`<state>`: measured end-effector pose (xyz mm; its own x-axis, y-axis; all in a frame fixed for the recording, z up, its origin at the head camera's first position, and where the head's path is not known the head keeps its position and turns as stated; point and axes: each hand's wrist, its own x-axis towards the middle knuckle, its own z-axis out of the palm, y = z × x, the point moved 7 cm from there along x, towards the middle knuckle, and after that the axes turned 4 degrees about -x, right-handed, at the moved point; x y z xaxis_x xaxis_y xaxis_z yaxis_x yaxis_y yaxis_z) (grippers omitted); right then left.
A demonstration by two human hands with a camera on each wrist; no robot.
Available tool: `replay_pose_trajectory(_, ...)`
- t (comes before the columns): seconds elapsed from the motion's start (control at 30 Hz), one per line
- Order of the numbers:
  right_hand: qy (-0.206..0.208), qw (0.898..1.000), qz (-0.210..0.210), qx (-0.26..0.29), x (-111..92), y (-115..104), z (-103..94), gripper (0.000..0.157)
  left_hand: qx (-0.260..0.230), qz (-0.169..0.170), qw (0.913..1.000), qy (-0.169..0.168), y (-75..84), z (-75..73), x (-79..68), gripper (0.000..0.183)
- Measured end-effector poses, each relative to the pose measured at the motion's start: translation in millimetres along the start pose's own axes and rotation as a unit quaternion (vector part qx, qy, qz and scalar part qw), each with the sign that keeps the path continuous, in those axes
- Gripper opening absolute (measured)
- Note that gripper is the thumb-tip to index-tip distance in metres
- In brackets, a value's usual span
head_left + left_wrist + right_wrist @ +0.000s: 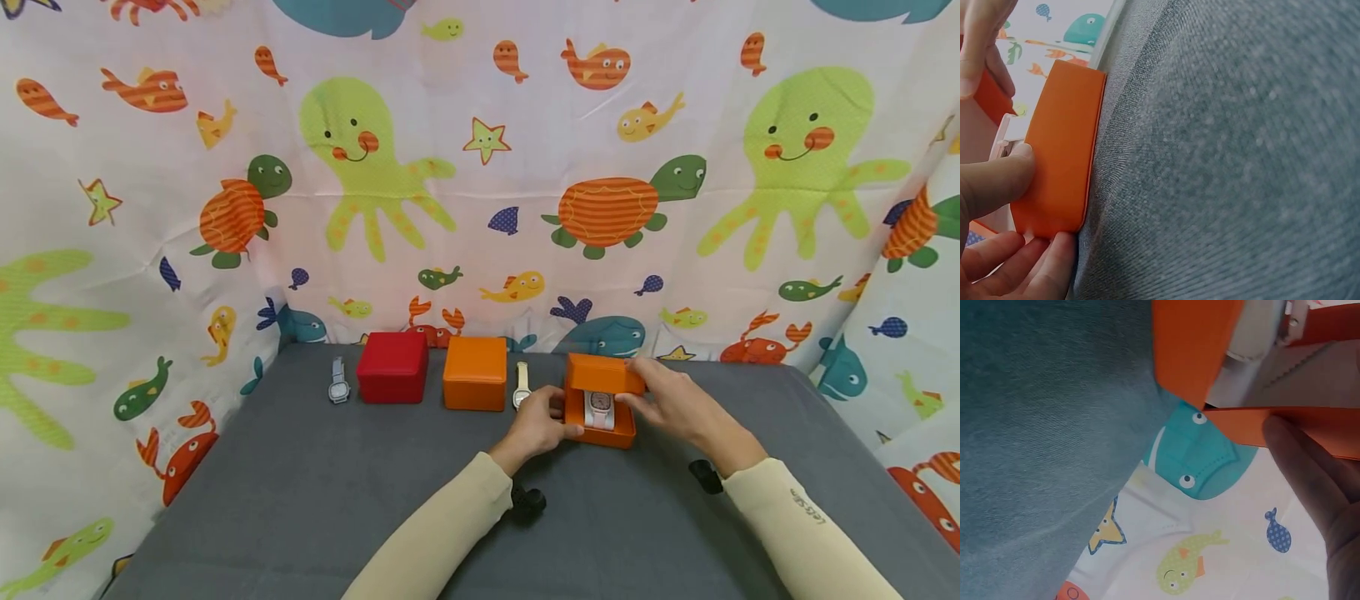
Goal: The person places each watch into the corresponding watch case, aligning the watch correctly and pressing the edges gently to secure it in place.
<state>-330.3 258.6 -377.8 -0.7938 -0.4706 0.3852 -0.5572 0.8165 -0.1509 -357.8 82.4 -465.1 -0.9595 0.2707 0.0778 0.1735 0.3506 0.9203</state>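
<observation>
An orange watch box (617, 440) stands on the grey table with its hinged lid (596, 371) raised. Inside, a wristwatch (600, 404) with a pale strap is wrapped around a white cushion. My left hand (536, 423) grips the base at its left side; in the left wrist view the thumb (1000, 184) lies at the rim and the other fingers (1054, 265) bend under the end wall (1063, 150). My right hand (671, 400) holds the lid by its right side, fingers (1300, 459) along the lid's edge (1241, 425) in the right wrist view.
Left of the open box lie a watch with a cream strap (522, 379), a closed orange box (475, 375), a closed red box (392, 368) and a grey-blue watch (338, 383). A curtain (465, 283) printed with sea animals hangs behind the table (315, 500).
</observation>
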Motion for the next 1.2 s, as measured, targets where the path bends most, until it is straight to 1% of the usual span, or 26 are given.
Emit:
replay_pose_trajectory(0.13,0.012,1.0,-0.018,-0.021,-6.3,-5.6,2.5,0.046,0.002,0.003,1.0,-0.003,-1.5,-0.8,0.6,0.054)
replay_pose_trajectory(0.3,0.05,0.995,-0.073,-0.052,-12.6,-14.1,4.3,0.047,-0.007,-0.002,1.0,-0.002,-2.0,-2.5,1.5,0.053)
replay_pose_trajectory(0.4,0.069,0.992,-0.088,-0.066,-15.7,-17.2,6.3,0.046,-0.012,-0.005,0.9999,-0.003,-1.4,-2.6,1.3,0.053)
replay_pose_trajectory(0.5,0.067,0.992,-0.083,-0.074,-17.4,-18.4,10.4,0.044,-0.011,-0.009,0.9999,-0.006,-1.2,-2.3,0.9,0.054)
replay_pose_trajectory(0.7,0.034,0.995,-0.052,-0.077,-19.9,-19.0,18.0,0.042,-0.002,-0.008,0.9999,-0.008,-0.3,-2.0,0.3,0.056)
replay_pose_trajectory(0.83,0.02,0.996,-0.044,-0.075,-22.4,-19.6,21.0,0.042,0.005,-0.007,0.9999,-0.009,-0.7,-1.9,0.7,0.056)
replay_pose_trajectory(1.07,0.01,0.997,-0.034,-0.07,-24.2,-19.9,23.0,0.042,0.002,-0.017,0.9997,-0.015,-4.1,-0.4,1.4,0.058)
replay_pose_trajectory(1.2,0.012,0.997,-0.025,-0.066,-26.4,-20.1,23.2,0.043,-0.002,-0.015,0.9997,-0.022,-4.3,-0.4,0.5,0.056)
